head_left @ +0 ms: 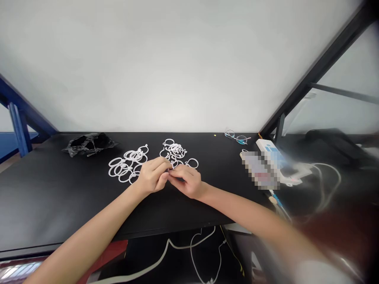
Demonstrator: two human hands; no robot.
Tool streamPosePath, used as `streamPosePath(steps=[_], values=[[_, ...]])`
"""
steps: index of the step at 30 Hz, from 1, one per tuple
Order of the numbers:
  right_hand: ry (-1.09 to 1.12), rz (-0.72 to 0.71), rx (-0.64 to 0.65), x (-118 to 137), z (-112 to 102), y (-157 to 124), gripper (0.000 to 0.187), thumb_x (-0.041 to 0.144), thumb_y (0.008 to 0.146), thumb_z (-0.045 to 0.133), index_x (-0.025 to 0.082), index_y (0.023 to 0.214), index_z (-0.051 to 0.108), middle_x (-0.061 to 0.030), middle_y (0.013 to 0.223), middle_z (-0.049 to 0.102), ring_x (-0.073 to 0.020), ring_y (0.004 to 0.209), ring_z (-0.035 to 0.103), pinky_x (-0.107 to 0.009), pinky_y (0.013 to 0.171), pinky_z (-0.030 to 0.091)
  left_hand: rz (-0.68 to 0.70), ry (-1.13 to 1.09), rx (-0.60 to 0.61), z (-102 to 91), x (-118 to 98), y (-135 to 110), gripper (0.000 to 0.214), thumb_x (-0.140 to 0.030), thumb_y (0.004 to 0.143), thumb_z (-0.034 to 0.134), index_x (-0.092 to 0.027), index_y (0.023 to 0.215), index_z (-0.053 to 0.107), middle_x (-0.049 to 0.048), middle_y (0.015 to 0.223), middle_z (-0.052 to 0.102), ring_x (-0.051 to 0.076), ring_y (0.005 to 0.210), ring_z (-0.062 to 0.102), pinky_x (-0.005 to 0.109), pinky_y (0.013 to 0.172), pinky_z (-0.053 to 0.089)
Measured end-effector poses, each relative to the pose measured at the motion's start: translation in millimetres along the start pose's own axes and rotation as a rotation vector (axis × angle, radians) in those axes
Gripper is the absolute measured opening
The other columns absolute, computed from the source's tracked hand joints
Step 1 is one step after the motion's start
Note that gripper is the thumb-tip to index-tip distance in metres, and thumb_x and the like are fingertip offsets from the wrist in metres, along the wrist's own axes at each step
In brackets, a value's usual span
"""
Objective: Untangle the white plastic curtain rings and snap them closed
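My left hand (153,175) and my right hand (187,180) meet above the front middle of the black table (74,197). Both are closed, fingertips pinched together around something small that the fingers mostly hide. Just behind my left hand lies a loose pile of white plastic rings (122,167), each with a small knob or eyelet. A second heap of white rings (177,149) sits beyond my fingertips, partly covered by them. One white ring (193,162) lies at that heap's right edge, close behind my right hand.
A crumpled black plastic bag (90,144) lies at the back left. Eyeglasses (236,137) rest at the back right. Nearer on the right are a blurred-out flat object (260,169), a white power strip (268,148) and cables (328,167). More cables (166,246) hang below the table's front edge.
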State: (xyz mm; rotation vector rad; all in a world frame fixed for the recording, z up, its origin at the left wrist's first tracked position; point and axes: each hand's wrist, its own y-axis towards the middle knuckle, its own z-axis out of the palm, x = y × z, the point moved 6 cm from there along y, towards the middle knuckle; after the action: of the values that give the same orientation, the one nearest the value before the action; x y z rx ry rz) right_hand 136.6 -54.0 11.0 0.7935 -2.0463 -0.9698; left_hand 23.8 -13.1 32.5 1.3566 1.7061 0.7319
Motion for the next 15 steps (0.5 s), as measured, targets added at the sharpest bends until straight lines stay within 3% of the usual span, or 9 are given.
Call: streamPosePath(steps=[3, 7, 11, 12, 14, 15], values=[[0.005, -0.058, -0.019, 8, -2, -4, 0.009, 0.024, 0.094, 0.056, 0.023, 0.087, 0.062, -0.0036, 0.080, 0.072, -0.0165, 0.069, 0.068, -0.032, 0.063, 0.061, 0.120, 0.065, -0.042, -2.6, -6, -1, 0.041, -0.029, 0.098, 0.026, -0.018, 0.077, 0.060, 0.0065, 0.069, 0.061, 0.015, 0.061, 0.056, 0.027, 0.056, 0.043], [-0.012, -0.060, 0.022, 12, 2, -4, 0.015, 0.023, 0.094, 0.055, 0.024, 0.080, 0.062, -0.0020, 0.075, 0.072, -0.0156, 0.063, 0.067, -0.030, 0.059, 0.060, 0.140, 0.140, -0.027, -0.8, -10, -1, 0.044, -0.023, 0.097, 0.021, -0.019, 0.069, 0.054, 0.0042, 0.060, 0.056, 0.014, 0.053, 0.049, 0.027, 0.052, 0.037], [0.043, 0.126, 0.028, -5, -5, 6, 0.020, 0.027, 0.095, 0.053, 0.022, 0.080, 0.064, -0.0032, 0.077, 0.072, -0.0149, 0.066, 0.066, -0.029, 0.062, 0.057, -0.071, 0.193, 0.161, 8.7, 4, 4, 0.046, -0.022, 0.099, 0.020, -0.018, 0.064, 0.050, 0.0019, 0.058, 0.050, 0.012, 0.049, 0.043, 0.026, 0.052, 0.034], [0.072, 0.201, 0.049, -15, -9, 11, 0.021, 0.030, 0.094, 0.053, 0.021, 0.079, 0.065, -0.0029, 0.076, 0.071, -0.0144, 0.065, 0.066, -0.028, 0.063, 0.056, -0.151, 0.213, 0.215, 10.1, 11, 5, 0.046, -0.024, 0.100, 0.021, -0.018, 0.063, 0.049, 0.0014, 0.058, 0.050, 0.011, 0.049, 0.041, 0.025, 0.052, 0.032], [0.139, 0.358, 0.217, -39, -17, 17, 0.020, 0.037, 0.088, 0.061, 0.020, 0.082, 0.067, -0.0017, 0.074, 0.071, -0.0140, 0.064, 0.065, -0.028, 0.064, 0.055, -0.305, 0.295, 0.294, 8.3, 29, 6, 0.046, -0.029, 0.101, 0.027, -0.017, 0.063, 0.049, 0.0012, 0.059, 0.050, 0.011, 0.051, 0.042, 0.025, 0.052, 0.030], [0.133, 0.476, 0.203, -56, -29, 19, 0.021, 0.039, 0.086, 0.064, 0.019, 0.084, 0.068, -0.0023, 0.075, 0.070, -0.0139, 0.064, 0.064, -0.028, 0.063, 0.054, -0.371, 0.350, 0.312, 4.6, 38, 5, 0.045, -0.033, 0.101, 0.031, -0.017, 0.063, 0.049, 0.0015, 0.061, 0.050, 0.012, 0.054, 0.044, 0.026, 0.053, 0.029]])
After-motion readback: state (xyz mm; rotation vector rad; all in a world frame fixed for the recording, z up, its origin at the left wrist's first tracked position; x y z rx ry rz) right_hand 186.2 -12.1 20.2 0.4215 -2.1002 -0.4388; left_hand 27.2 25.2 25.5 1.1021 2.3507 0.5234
